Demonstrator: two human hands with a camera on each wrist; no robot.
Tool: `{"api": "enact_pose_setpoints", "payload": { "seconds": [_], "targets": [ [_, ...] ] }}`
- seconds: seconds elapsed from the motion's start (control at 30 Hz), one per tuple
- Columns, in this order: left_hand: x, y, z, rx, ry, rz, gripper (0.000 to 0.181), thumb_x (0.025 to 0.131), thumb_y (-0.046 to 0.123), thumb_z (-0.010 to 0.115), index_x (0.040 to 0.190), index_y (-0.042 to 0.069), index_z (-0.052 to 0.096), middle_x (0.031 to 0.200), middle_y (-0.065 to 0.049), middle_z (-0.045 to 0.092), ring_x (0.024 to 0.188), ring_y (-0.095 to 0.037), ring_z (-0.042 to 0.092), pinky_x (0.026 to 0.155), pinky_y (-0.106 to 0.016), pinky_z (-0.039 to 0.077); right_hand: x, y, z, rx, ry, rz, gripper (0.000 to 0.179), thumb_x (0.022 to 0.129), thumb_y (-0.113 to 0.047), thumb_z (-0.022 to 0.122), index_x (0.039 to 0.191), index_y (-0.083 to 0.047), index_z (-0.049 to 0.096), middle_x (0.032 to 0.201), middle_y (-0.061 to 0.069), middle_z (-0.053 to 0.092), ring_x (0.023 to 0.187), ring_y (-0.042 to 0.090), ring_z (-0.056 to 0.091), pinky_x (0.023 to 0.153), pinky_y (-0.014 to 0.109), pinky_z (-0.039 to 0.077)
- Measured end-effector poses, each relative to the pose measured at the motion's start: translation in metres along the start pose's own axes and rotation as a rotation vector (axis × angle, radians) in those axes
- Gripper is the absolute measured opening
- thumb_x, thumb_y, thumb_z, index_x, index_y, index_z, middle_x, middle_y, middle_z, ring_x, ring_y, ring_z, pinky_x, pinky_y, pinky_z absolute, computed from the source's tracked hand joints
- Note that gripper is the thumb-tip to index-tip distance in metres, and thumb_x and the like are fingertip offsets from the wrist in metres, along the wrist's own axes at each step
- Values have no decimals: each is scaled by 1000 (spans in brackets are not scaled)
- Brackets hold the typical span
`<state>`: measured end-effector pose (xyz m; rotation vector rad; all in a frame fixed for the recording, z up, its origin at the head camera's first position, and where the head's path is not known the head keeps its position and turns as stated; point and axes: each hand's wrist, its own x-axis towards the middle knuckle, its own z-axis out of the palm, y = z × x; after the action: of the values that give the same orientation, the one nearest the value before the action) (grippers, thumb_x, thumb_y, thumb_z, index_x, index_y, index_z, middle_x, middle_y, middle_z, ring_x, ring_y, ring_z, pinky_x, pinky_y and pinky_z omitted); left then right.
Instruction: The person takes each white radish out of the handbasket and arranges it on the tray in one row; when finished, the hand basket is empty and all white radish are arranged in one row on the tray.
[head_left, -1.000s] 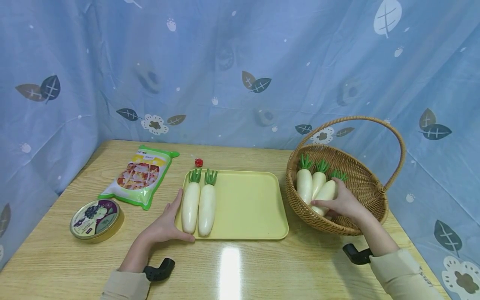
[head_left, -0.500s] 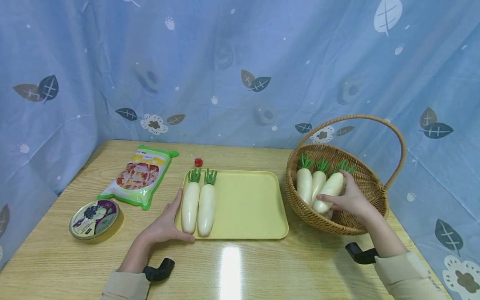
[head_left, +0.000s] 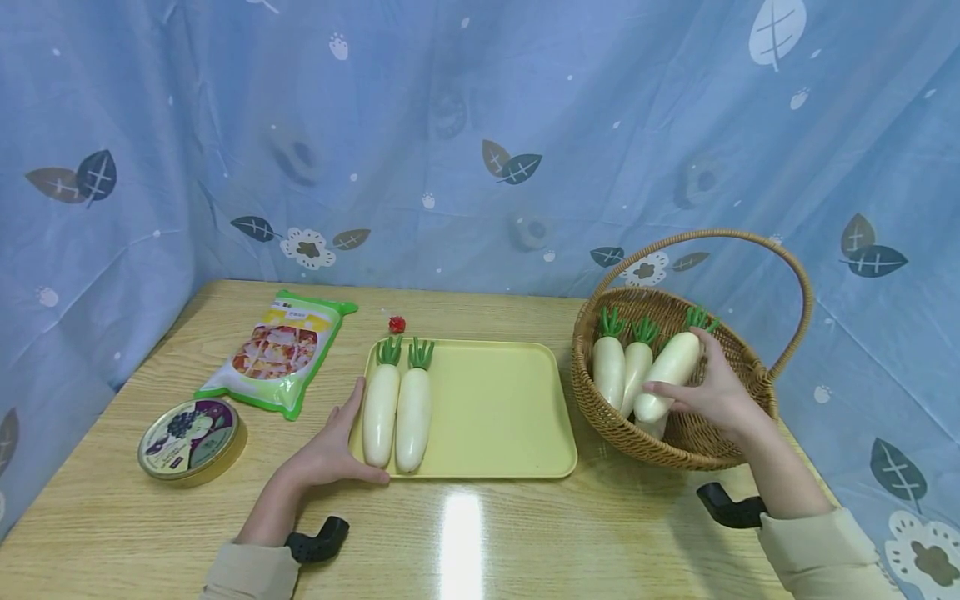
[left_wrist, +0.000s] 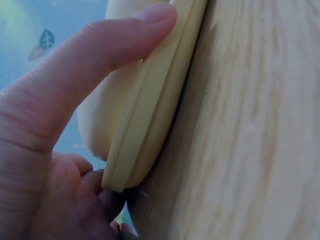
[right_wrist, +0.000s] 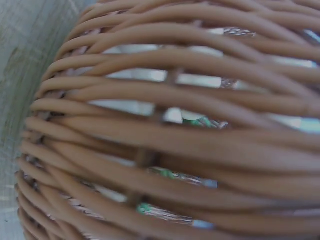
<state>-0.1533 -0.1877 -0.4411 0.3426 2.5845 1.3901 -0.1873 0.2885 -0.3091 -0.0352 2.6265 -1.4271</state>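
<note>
My right hand (head_left: 720, 387) grips a white radish (head_left: 675, 367) with green stems, thumb on the near side and fingers round the far side. It is tilted inside the wicker basket (head_left: 750, 367), above another radish that shows partly beneath it. Two more radishes lie at the left of the basket. In the right wrist view, basket weave (right_wrist: 150, 100) hides that hand. My left hand (head_left: 330, 446) spreads round the front left corner of the yellow tray (head_left: 495, 417), thumb along the front rim (left_wrist: 150, 95), fingers along the left side. Two radishes (head_left: 397, 417) lie side by side on the tray.
A green-edged food bag (head_left: 277, 354) and a round tin (head_left: 191, 442) are at the left of the wooden table. Behind the tray sits a small red item (head_left: 397, 325). The basket's tall handle (head_left: 720, 235) arches over it, and a blue curtain (head_left: 420, 167) stands behind.
My right hand has drawn the gripped radish up and to the right, away from the other radishes in the basket. My left hand and the tray have stayed put.
</note>
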Motion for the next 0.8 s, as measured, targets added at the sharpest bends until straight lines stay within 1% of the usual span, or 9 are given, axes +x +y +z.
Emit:
{"api": "enact_pose_setpoints", "payload": {
  "seconds": [0.13,0.27,0.37,0.43,0.5,0.63,0.7,0.73,0.8],
  "targets": [
    [0,0,0,-3,-2,-3,140,52,34,88,145,7,-13,150,-22,-4,130,-49,-12,103,-62,-4,-2,-3,-1,4,10,-10,107,81,-21,70,144,-13,-16,141,34,-11,107,53,43,72,40,54],
    [0,0,0,-5,-3,-6,140,52,35,88,145,8,-13,150,-22,-4,130,-49,-12,103,-62,-4,-4,-5,-2,0,26,-28,107,81,-21,70,144,-14,-16,143,31,-12,107,54,42,69,37,55],
    [0,0,0,-7,0,-4,140,52,34,88,145,8,-12,150,-22,-4,130,-49,-12,102,-62,-4,-6,-8,-2,-9,33,-38,106,82,-21,69,144,-14,-17,144,28,-13,105,53,44,68,34,55],
    [0,0,0,-8,1,-2,140,52,34,88,145,7,-12,150,-22,-4,131,-49,-12,103,-62,-4,-8,-10,-2,-19,36,-44,107,82,-20,69,144,-13,-17,144,28,-12,102,49,48,68,34,55],
    [0,1,0,-7,2,-1,140,52,34,88,145,7,-12,150,-21,-4,131,-49,-12,103,-62,-4,-10,-13,-1,-33,39,-51,107,81,-20,70,144,-13,-16,144,29,-10,97,41,54,68,35,54],
    [-1,1,0,-7,2,1,140,51,34,88,145,8,-12,151,-21,-4,131,-49,-12,103,-62,-4,-14,-19,1,-44,38,-52,108,80,-22,72,144,-15,-15,141,33,4,88,23,60,69,36,53],
    [-1,0,0,-9,2,0,140,52,34,88,145,8,-12,151,-21,-4,131,-48,-12,103,-62,-4,-16,-21,2,-39,35,-54,109,79,-22,72,145,-16,-15,140,34,7,87,21,61,70,38,52],
    [-1,0,0,-10,2,0,139,52,34,88,145,8,-12,151,-21,-4,131,-48,-12,103,-62,-4,-17,-22,2,-42,36,-55,109,79,-22,72,145,-17,-15,139,34,9,88,23,61,71,38,52],
    [-1,0,0,-11,1,0,139,52,34,88,146,9,-12,151,-20,-4,131,-48,-12,103,-62,-4,-18,-23,3,-43,37,-63,109,79,-22,72,145,-17,-15,140,34,6,90,27,60,71,40,52]
  ]
}}
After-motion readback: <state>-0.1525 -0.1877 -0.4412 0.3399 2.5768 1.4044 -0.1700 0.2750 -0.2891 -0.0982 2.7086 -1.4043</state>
